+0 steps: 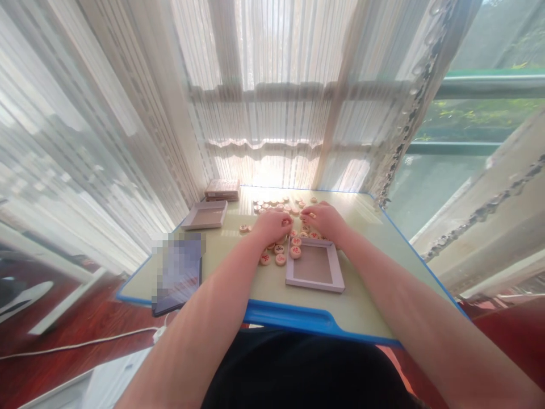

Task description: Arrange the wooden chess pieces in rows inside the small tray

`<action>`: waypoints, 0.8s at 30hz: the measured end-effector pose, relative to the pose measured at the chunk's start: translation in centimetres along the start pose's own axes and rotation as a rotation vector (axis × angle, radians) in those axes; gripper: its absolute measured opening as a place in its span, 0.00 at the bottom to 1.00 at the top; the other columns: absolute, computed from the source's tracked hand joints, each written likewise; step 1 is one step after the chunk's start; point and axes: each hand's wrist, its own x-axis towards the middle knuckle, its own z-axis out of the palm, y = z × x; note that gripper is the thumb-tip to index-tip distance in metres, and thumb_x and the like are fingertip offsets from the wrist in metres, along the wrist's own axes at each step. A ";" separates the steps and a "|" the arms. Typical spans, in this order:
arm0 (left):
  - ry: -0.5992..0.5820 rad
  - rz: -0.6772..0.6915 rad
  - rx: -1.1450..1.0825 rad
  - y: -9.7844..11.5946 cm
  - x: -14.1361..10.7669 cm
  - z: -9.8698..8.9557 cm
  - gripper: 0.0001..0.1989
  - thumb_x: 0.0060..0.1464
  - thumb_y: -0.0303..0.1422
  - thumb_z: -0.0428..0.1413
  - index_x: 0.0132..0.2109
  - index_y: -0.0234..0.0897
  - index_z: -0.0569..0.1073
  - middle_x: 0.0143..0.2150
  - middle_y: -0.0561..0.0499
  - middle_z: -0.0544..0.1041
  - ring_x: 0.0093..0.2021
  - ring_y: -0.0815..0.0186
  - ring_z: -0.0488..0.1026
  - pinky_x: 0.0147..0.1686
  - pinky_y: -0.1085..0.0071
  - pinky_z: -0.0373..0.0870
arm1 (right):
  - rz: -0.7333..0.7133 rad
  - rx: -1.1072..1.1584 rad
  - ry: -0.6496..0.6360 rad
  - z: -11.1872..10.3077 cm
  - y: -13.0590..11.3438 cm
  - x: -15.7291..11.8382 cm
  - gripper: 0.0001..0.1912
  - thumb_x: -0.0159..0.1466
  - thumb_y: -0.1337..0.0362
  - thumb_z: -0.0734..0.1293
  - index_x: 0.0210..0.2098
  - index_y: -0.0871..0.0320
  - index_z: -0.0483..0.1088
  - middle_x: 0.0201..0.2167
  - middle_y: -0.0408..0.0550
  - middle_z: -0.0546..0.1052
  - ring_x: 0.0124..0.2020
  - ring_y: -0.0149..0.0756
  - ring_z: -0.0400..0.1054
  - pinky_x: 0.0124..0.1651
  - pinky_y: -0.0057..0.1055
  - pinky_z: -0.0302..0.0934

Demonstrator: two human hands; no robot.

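Round wooden Chinese chess pieces (280,259) with red and dark characters lie scattered over the table's middle. My left hand (270,226) is bent over them, its fingers closed around a piece at the fingertips. Just to the right, my right hand (326,220) reaches in with thumb and fingers pinched together on a piece, mostly hidden by the fingers. Between my forearms is a shallow open box (315,287). Two red-marked pieces (296,251) rest at its upper left corner. More pieces (314,235) show beneath my right hand, partly covered.
A second shallow box part (206,216) lies at the back left, before a stacked box (222,189). A tablet (181,284), partly blurred out, sits at the left edge. The table (366,289) has a blue rim. Sheer curtains (272,113) hang behind it.
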 end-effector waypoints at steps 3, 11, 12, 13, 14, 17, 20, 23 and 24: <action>-0.018 0.002 0.021 0.0 0.0 0.0 0.13 0.51 0.37 0.54 0.42 0.42 0.78 0.41 0.49 0.75 0.43 0.60 0.70 0.49 0.65 0.65 | 0.057 0.073 -0.013 0.3 -0.5 0.1 0.13 0.61 0.61 0.62 0.39 0.55 0.77 0.34 0.46 0.79 0.43 0.40 0.65 0.48 0.34 0.59; -0.019 -0.006 0.077 -0.2 0.1 -0.2 0.14 0.58 0.36 0.49 0.40 0.38 0.78 0.39 0.47 0.76 0.43 0.61 0.70 0.47 0.65 0.65 | 0.102 0.037 -0.136 0.6 -0.8 0.6 0.14 0.60 0.59 0.62 0.39 0.53 0.78 0.39 0.46 0.79 0.50 0.44 0.63 0.55 0.38 0.54; -0.021 -0.008 0.080 -0.2 0.2 -0.2 0.15 0.58 0.36 0.48 0.40 0.38 0.78 0.38 0.47 0.77 0.43 0.61 0.71 0.47 0.65 0.65 | 0.068 0.044 -0.133 0.7 -0.9 0.7 0.15 0.61 0.60 0.61 0.41 0.52 0.77 0.42 0.44 0.78 0.51 0.43 0.63 0.57 0.37 0.53; -0.025 -0.013 0.083 -0.2 0.2 -0.2 0.15 0.59 0.36 0.47 0.40 0.38 0.78 0.38 0.47 0.77 0.42 0.61 0.71 0.46 0.66 0.66 | 0.031 0.049 -0.144 0.8 -1.0 0.8 0.16 0.62 0.60 0.60 0.43 0.51 0.76 0.46 0.43 0.77 0.52 0.42 0.63 0.57 0.37 0.52; -0.030 -0.019 0.089 -0.2 0.2 -0.3 0.16 0.59 0.36 0.46 0.39 0.38 0.78 0.37 0.47 0.77 0.41 0.61 0.71 0.45 0.66 0.66 | 0.001 0.046 -0.167 0.9 -1.1 0.9 0.16 0.62 0.59 0.59 0.45 0.49 0.76 0.49 0.41 0.76 0.53 0.42 0.62 0.58 0.38 0.51; -0.041 -0.034 0.143 -0.2 0.2 -0.4 0.15 0.58 0.36 0.46 0.37 0.38 0.78 0.36 0.47 0.77 0.40 0.61 0.71 0.43 0.66 0.66 | 0.008 -0.016 -0.236 0.9 -1.3 1.0 0.17 0.63 0.56 0.58 0.44 0.46 0.76 0.48 0.41 0.76 0.54 0.46 0.60 0.56 0.42 0.51; -0.024 -0.050 0.192 0.0 0.1 -0.8 0.15 0.57 0.36 0.47 0.35 0.38 0.78 0.36 0.47 0.77 0.42 0.60 0.70 0.44 0.65 0.65 | 0.077 -0.095 -0.225 0.5 -1.4 1.0 0.16 0.61 0.54 0.59 0.39 0.50 0.77 0.40 0.46 0.79 0.53 0.50 0.59 0.55 0.44 0.52; -0.011 -0.108 0.188 0.4 -0.2 -1.6 0.14 0.55 0.34 0.48 0.33 0.38 0.78 0.35 0.47 0.77 0.40 0.61 0.71 0.40 0.67 0.66 | 0.133 -0.118 -0.202 0.2 -1.3 0.9 0.13 0.58 0.56 0.62 0.36 0.52 0.77 0.34 0.48 0.78 0.50 0.49 0.61 0.51 0.42 0.55; -0.025 -0.139 0.174 0.5 -0.3 -1.9 0.13 0.53 0.33 0.49 0.33 0.38 0.78 0.34 0.48 0.77 0.38 0.61 0.71 0.39 0.68 0.66 | 0.148 -0.114 -0.196 0.2 -1.3 0.8 0.12 0.58 0.56 0.63 0.35 0.52 0.76 0.34 0.48 0.78 0.49 0.48 0.61 0.50 0.41 0.56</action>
